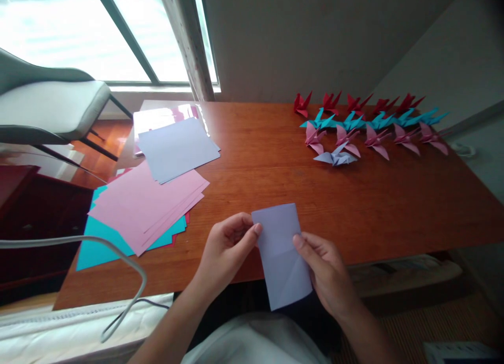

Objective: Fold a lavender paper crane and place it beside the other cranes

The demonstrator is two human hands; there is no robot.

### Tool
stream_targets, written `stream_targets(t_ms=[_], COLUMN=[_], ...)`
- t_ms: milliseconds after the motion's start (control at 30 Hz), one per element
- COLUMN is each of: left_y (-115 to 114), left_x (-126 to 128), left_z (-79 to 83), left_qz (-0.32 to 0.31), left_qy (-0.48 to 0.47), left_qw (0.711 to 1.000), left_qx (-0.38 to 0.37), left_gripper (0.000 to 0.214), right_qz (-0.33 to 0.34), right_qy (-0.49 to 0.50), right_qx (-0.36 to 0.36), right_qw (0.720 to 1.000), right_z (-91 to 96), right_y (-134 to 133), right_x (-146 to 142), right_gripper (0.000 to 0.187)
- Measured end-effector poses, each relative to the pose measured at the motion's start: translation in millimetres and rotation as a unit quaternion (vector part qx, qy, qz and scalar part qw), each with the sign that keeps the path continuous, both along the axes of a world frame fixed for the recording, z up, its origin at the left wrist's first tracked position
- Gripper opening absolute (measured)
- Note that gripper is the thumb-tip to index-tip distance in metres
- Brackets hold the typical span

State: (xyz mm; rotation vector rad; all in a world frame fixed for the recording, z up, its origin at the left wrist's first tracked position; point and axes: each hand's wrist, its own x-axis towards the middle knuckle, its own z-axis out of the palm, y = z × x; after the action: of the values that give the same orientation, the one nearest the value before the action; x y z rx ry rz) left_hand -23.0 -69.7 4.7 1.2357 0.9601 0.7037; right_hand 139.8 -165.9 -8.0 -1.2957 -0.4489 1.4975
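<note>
A folded sheet of lavender origami paper (281, 264) is held up over the table's near edge, taller than it is wide, with faint crease lines across its lower half. My left hand (232, 243) pinches its upper left edge between thumb and fingers. On the opposite edge, my right hand (325, 264) grips the paper with the thumb in front and the fingers behind. A single lavender paper crane (336, 156) stands farther back on the right, in front of rows of pink cranes (376, 138), blue cranes (350, 121) and red cranes (356, 104).
Lavender sheets (181, 148) lie at the table's left, near pink sheets (153, 201) and blue sheets (102, 248). A grey curved tube (129, 264) crosses the lower left. Beyond the wooden table (252, 159) are a chair (51, 101) and a window.
</note>
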Motion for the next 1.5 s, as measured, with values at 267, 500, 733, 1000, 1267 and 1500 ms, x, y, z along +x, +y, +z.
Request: stream_targets(t_ms=[267,500,733,1000,1267,1500], left_y=[0,-1,-3,-6,-13,-12], left_x=[0,-2,-1,2,5,5], left_z=[-4.2,-5.1,-6.6,-5.1,-11.7,-11.2], left_qz=[-0.019,-0.021,-0.032,-0.031,-0.075,-0.018], left_qy=[0.013,0.024,0.017,0.017,0.037,0.018], left_qw=[1.0,0.999,0.999,0.999,0.995,0.998], left_qx=[0.002,0.012,0.008,-0.012,-0.062,-0.06], left_gripper=[0.026,0.026,0.027,0.025,0.03,0.029], right_qz=[-0.014,-0.057,-0.066,-0.093,-0.138,0.016], right_qy=[-0.154,-0.199,-0.196,-0.292,-0.323,-0.153], right_qx=[0.028,0.047,0.054,0.078,0.095,0.065], right_qw=[0.988,0.977,0.977,0.949,0.932,0.986], right_z=[0.9,-6.0,-2.6,-6.8,-2.7,-6.5], right_y=[8,13,20,29,31,23], right_x=[6,6,7,5,2,4], right_gripper=[0.032,0.025,0.027,0.026,0.023,0.026])
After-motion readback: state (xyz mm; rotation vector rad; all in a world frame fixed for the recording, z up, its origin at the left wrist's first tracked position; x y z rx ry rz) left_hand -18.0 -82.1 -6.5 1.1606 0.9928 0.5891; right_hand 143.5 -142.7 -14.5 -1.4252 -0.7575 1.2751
